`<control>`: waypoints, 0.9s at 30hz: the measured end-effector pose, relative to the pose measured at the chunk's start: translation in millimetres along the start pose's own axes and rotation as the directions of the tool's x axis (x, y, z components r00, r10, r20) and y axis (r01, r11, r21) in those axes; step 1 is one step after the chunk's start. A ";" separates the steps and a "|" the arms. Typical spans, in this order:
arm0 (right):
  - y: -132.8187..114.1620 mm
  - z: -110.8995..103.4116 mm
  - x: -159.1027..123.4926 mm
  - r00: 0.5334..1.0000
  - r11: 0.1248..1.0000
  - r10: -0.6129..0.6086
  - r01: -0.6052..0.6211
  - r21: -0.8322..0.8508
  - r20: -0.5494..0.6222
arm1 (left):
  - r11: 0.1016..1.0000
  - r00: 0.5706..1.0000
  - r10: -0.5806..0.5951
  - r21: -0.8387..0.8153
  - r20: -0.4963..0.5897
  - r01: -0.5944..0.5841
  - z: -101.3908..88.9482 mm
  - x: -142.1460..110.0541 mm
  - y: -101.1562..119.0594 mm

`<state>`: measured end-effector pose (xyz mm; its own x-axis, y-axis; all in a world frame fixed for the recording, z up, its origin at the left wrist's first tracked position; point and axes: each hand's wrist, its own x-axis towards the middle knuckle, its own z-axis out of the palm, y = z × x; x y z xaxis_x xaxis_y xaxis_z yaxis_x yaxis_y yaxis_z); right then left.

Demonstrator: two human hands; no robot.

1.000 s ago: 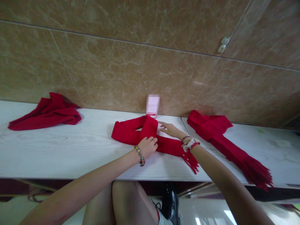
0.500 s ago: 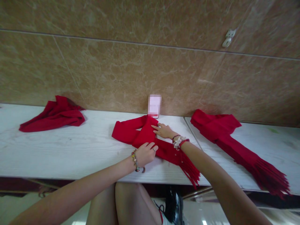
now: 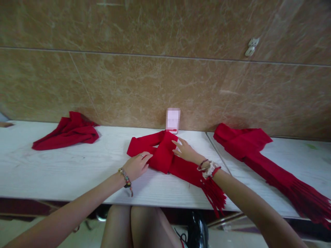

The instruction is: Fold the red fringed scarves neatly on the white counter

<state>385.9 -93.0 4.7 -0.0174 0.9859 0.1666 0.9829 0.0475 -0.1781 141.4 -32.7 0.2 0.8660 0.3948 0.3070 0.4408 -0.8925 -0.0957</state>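
Note:
In the head view a red scarf [image 3: 162, 159] with a fringed end lies in front of me on the white table, folded over itself into a loop with a small gap. My left hand [image 3: 136, 166], with a ring and a beaded bracelet, rests at the loop's lower left edge, its fingers loosely stretched and touching the cloth. At the right side of the crossing fold lies my right hand [image 3: 187, 151], fingers spread over the scarf's edge. A scrunchie and bracelets circle that wrist.
The white table [image 3: 108, 186] runs along a brown marbled wall [image 3: 144, 89]. A crumpled red cloth [image 3: 68, 133] lies left, a second fringed red scarf [image 3: 258, 160] right. Behind the middle scarf a pink-white blurred card-like object [image 3: 173, 120] leans on the wall. A socket-like white piece [image 3: 252, 47] is on the wall.
My left hand has moved left, from the scarf's lower middle to its lower left edge. The crossing fold now lies flatter and wider. My right hand stays by the fold, fingers more spread.

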 end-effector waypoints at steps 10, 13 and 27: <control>-26.2 5.4 -63.9 0.884 0.905 -0.424 0.406 0.127 0.197 | 0.968 0.952 0.238 0.037 0.194 -0.249 17.1 -0.6 -34.0; -21.9 5.7 -65.3 0.898 0.901 -0.419 0.392 0.188 0.133 | 0.960 0.944 0.274 0.005 0.185 -0.280 16.0 -4.4 -41.1; -20.8 1.2 -73.1 0.871 0.871 -0.471 0.435 0.228 0.138 | 0.966 0.955 0.226 -0.168 0.190 -0.195 7.3 -14.3 -47.9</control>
<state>366.5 -165.9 -4.9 -0.5032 0.8589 0.0949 0.8070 0.5064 -0.3040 109.5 6.0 -6.5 0.9719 0.2168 0.0915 0.2171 -0.9761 0.0071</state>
